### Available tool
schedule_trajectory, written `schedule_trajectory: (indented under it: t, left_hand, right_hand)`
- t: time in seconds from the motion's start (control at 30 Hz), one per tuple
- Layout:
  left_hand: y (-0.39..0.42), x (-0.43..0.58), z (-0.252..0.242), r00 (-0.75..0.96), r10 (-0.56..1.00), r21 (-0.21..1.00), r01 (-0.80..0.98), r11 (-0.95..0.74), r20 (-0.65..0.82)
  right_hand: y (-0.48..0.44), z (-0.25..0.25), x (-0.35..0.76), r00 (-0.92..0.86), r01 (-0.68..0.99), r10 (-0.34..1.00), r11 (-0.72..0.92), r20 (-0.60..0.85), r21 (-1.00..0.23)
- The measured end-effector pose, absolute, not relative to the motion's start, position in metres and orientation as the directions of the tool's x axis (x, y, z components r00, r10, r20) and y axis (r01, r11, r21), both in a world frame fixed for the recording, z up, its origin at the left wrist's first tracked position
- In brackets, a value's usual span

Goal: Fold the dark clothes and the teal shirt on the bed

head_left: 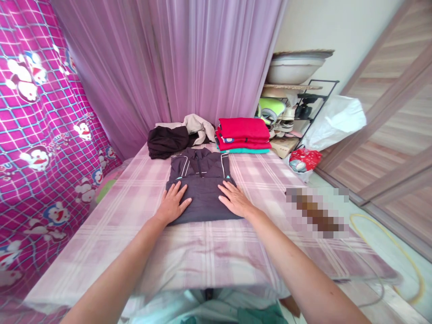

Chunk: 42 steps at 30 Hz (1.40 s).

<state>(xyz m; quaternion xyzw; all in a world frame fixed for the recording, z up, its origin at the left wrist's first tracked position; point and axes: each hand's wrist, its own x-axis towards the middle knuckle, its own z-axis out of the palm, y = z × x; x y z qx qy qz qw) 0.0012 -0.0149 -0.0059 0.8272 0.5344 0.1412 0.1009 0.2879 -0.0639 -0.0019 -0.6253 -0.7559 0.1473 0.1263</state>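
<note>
A dark grey zip-neck garment point(201, 182) with white piping lies folded flat on the table's pink checked cloth point(135, 211). My left hand point(174, 202) rests open and flat on its lower left corner. Pressing the lower right part of the garment is my right hand point(235, 199), also open with fingers stretched out. Neither hand holds anything.
Behind the garment lie a dark crumpled cloth point(167, 141), a beige one point(199, 126), and a folded red and teal stack point(243, 134). A purple curtain point(175, 63) hangs behind. A shoe rack point(293, 112), white bag point(334, 121) and red bag point(303, 159) stand right.
</note>
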Motion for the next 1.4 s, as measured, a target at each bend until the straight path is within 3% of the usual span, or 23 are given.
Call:
schedule_trajectory:
  t: [0.13, 0.23, 0.43, 0.6, 0.8, 0.93, 1.07, 1.2, 1.3, 1.4]
  left_hand:
    - [-0.023, -0.037, -0.007, 0.521, 0.829, 0.479, 0.686, -0.548, 0.202]
    - [-0.037, -0.068, -0.008, 0.551, 0.808, 0.528, 0.632, -0.567, 0.209]
    - [-0.045, -0.098, 0.003, 0.670, 0.736, 0.452, 0.628, -0.633, 0.099]
    - [-0.042, -0.096, 0.008, 0.665, 0.744, 0.379, 0.674, -0.634, 0.063]
    - [-0.054, -0.085, 0.043, 0.539, 0.830, 0.463, 0.704, -0.538, 0.145]
    - [-0.072, -0.082, 0.080, 0.429, 0.896, 0.561, 0.716, -0.415, 0.114]
    - [-0.076, -0.082, 0.111, 0.342, 0.929, 0.632, 0.691, -0.351, 0.143]
    - [-0.031, -0.069, 0.131, 0.214, 0.948, 0.635, 0.704, -0.317, 0.236]
    - [0.028, -0.046, 0.129, 0.046, 0.968, 0.634, 0.748, -0.198, 0.248]
    - [0.076, -0.024, 0.105, -0.041, 0.992, 0.683, 0.728, -0.050, 0.117]
  right_hand:
    - [-0.098, -0.008, 0.321, -0.365, 0.837, 0.930, 0.343, 0.032, -0.426]
    - [-0.116, -0.012, 0.342, -0.405, 0.820, 0.913, 0.388, 0.052, -0.421]
    - [-0.116, -0.012, 0.343, -0.408, 0.828, 0.894, 0.447, 0.182, -0.339]
    - [-0.111, -0.002, 0.335, -0.354, 0.844, 0.898, 0.427, 0.263, -0.324]
    - [-0.114, 0.039, 0.335, -0.275, 0.854, 0.932, 0.350, 0.237, -0.385]
    - [-0.131, 0.073, 0.336, -0.202, 0.813, 0.953, 0.291, 0.225, -0.504]
    - [-0.134, 0.102, 0.338, -0.110, 0.761, 0.939, 0.290, 0.325, -0.581]
    - [-0.077, 0.115, 0.336, 0.045, 0.738, 0.926, 0.222, 0.375, -0.637]
    - [-0.008, 0.107, 0.329, 0.190, 0.749, 0.928, 0.074, 0.321, -0.658]
    - [0.041, 0.081, 0.319, 0.294, 0.722, 0.945, -0.121, 0.144, -0.681]
